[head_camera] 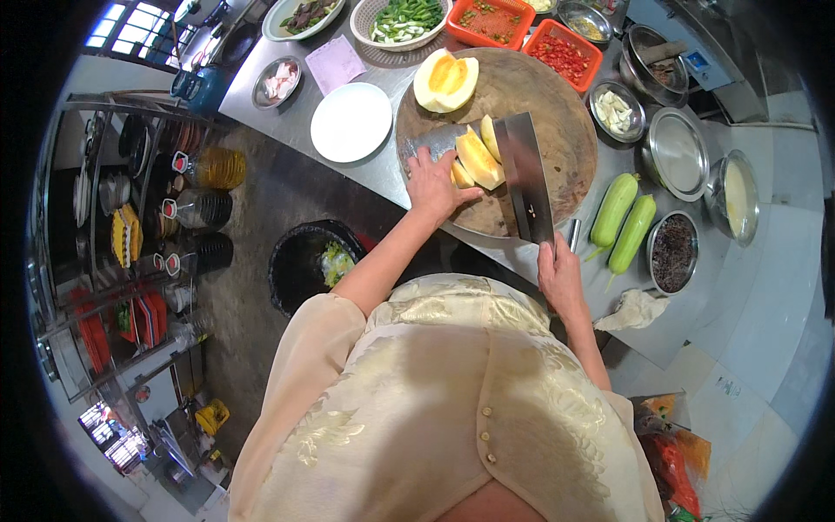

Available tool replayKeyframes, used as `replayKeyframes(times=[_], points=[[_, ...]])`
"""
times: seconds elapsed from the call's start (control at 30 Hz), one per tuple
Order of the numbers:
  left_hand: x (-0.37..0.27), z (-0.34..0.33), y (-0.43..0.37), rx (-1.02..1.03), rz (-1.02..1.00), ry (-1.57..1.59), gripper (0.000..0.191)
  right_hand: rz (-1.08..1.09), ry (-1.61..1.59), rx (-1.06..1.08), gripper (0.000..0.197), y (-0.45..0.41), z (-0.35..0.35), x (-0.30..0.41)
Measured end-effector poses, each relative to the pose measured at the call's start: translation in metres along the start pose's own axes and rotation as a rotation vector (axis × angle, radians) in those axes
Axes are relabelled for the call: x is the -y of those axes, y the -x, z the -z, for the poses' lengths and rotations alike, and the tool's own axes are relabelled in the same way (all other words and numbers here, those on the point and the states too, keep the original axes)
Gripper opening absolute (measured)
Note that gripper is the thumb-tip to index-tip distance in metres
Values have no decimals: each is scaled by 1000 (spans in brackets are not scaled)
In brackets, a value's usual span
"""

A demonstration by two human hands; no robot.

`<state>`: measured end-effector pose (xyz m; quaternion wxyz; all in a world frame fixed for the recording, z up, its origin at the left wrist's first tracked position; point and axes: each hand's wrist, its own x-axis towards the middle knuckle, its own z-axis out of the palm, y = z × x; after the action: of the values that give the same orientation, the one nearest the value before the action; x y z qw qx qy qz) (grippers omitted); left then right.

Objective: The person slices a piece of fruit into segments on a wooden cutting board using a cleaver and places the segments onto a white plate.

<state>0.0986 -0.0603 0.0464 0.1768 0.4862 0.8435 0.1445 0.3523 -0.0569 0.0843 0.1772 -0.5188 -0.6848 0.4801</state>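
My right hand point(561, 271) grips the handle of a broad Chinese cleaver point(522, 169), whose blade stands over a round wooden chopping board point(567, 156). Left of the blade lie a peeled yellow melon wedge point(479, 160) and another wedge point(490, 137), partly behind the blade. A smaller melon piece point(462, 176) sits between the thumb and forefinger of my left hand point(432, 186), whose other fingers are spread on the board. Half a melon point(445, 81), pale outside with an orange hollow, rests at the board's far left.
A white plate point(351, 122) is left of the board. Two green gourds point(614, 209), a bowl of dark shreds point(673, 252) and a cloth point(633, 310) lie right. Orange baskets point(490, 19) hold chopped peppers beyond the board. A black bin point(293, 267) stands on the floor at left.
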Motion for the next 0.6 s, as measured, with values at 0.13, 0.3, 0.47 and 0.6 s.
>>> replayKeyframes(times=[0.13, 0.3, 0.47, 0.6], points=[[2, -4, -3, -38, -36, -1, 66, 3, 19, -22, 17, 1, 7, -1], [10, -7, -7, -94, -28, 61, 49, -42, -64, -41, 15, -1, 8, -19], [22, -11, -11, -90, -146, 74, 47, 0, -42, -30, 14, -5, 10, -30], [19, -11, -10, -103, -123, 86, 45, 72, -90, -24, 14, -6, 10, -27]])
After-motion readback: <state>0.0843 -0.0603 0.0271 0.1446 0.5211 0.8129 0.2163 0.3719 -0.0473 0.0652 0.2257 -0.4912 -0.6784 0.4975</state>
